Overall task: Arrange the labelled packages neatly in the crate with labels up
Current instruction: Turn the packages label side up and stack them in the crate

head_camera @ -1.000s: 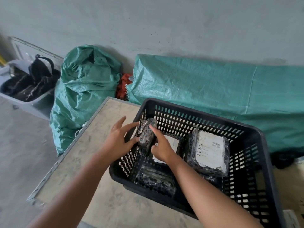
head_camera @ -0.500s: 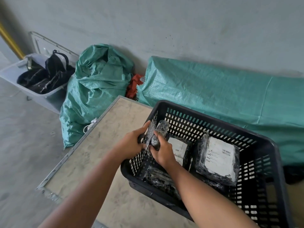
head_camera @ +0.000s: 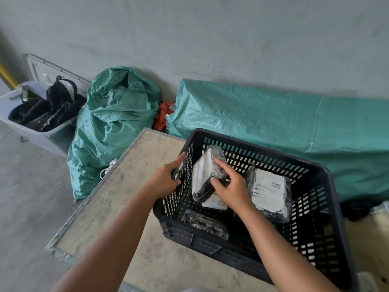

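Observation:
A black slatted plastic crate (head_camera: 328,178) stands on a table. My right hand (head_camera: 230,186) grips a black wrapped package (head_camera: 205,175) tilted on its edge inside the crate, its white label facing left. My left hand (head_camera: 166,178) holds the crate's left rim. A second package (head_camera: 270,191) lies flat at the right with its white label up. Under the held one, a white label of another package (head_camera: 214,203) shows. A black package (head_camera: 205,223) with no label visible lies at the front left of the crate.
The table (head_camera: 117,203) has a metal-edged corner at the left. Behind it sit a stuffed green woven sack (head_camera: 113,123), a long shape under green tarp (head_camera: 273,127) and a grey bin (head_camera: 31,114) with dark bags. A grey wall stands behind.
The held package turned so its white label now shows on the left side. My left hand let go of it and took the crate's left rim. The camera shifted slightly.

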A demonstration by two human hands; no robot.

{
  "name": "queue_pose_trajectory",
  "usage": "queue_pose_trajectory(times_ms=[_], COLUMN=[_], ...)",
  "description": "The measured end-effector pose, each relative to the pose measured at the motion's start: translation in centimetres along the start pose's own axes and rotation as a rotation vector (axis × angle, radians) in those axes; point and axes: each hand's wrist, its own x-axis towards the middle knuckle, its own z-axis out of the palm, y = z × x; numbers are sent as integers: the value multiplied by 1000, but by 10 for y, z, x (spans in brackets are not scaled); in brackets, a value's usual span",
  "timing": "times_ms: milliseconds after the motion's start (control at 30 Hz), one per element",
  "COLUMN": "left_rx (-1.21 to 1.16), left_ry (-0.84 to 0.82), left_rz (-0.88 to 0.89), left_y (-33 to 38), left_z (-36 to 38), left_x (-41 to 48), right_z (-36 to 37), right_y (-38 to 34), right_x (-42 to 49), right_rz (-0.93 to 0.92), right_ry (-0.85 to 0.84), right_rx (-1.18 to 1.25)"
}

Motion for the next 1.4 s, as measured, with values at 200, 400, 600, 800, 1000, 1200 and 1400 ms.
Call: queue_pose_trajectory(times_ms=[200, 400, 600, 800, 1000, 1200, 1400], left_rx=[160, -335, -775, -960, -1068, -1056, -665], left_ry=[231, 140, -276, -450, -244, -190, -116], left_rz=[112, 300, 375, 282, 205, 128, -28], left_y=[16, 72, 122, 122, 119, 108, 90], left_z=[6, -2, -28, -22, 7, 27, 52], left_x=[-12, -42, -53, -52, -43, -20, 23], right_z=[-66, -124, -145, -143, -129, -102, -70], right_y=[-44, -77, -90, -100, -88, -64, -14], right_x=[-36, -53, -53, -52, -53, -37, 3], right_rz=[-10, -74, -71, -72, -107, -32, 219], right_ry=[3, 72, -26, 128, 104, 27, 60], right_rx=[173, 294, 456, 419, 337, -35, -75])
